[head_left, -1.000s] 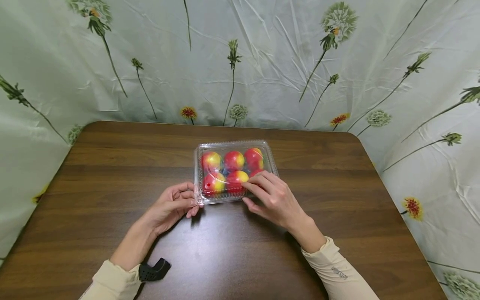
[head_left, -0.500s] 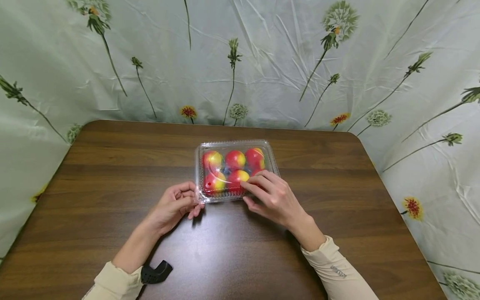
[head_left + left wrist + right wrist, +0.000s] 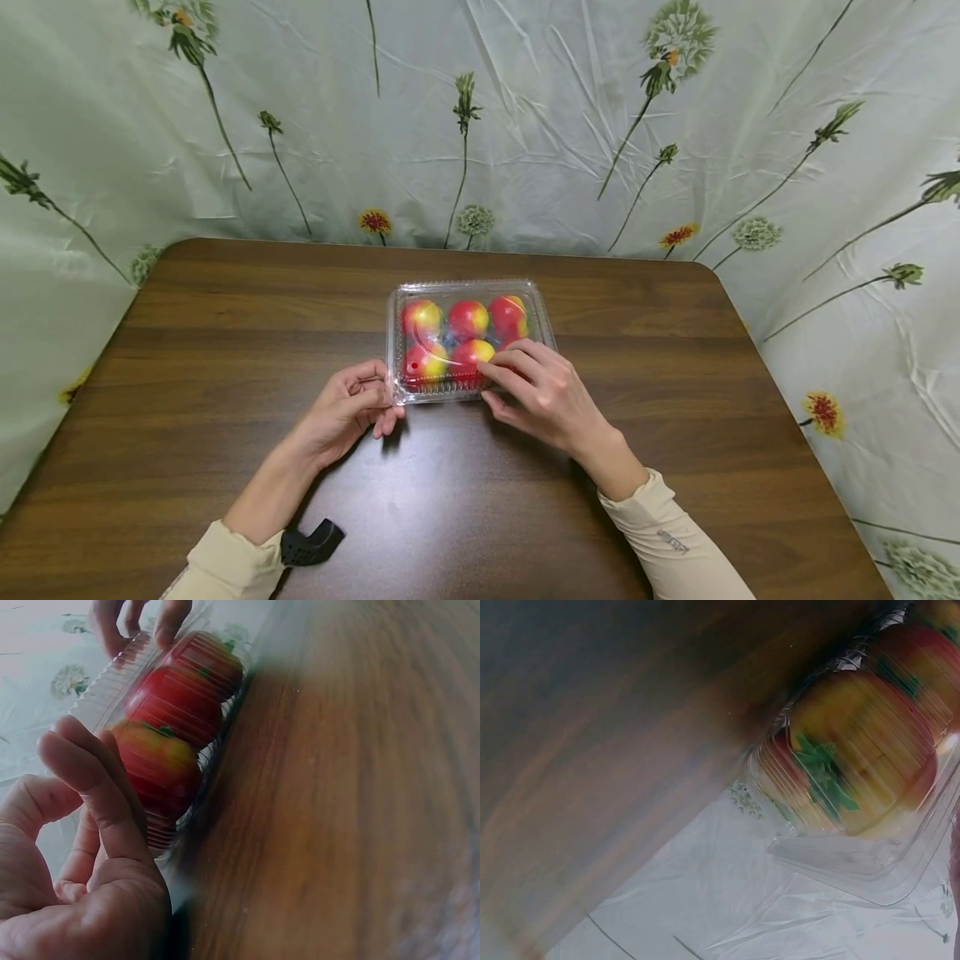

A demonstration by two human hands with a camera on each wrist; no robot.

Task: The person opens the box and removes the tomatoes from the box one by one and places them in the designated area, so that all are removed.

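Head view shows a dark wood-grain worktop (image 3: 187, 400) carrying a clear ribbed plastic clamshell box (image 3: 467, 292) at its centre, closed over 6 round red-and-yellow fruits (image 3: 468, 318). No legible writing shows. Right hand (image 3: 543, 392) curls over the lid's near right corner; left hand (image 3: 347, 410) pinches the near left corner.

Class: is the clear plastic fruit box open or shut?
Shut: the lid of the clear box lies flat over the fruit, both hands at its near edge.
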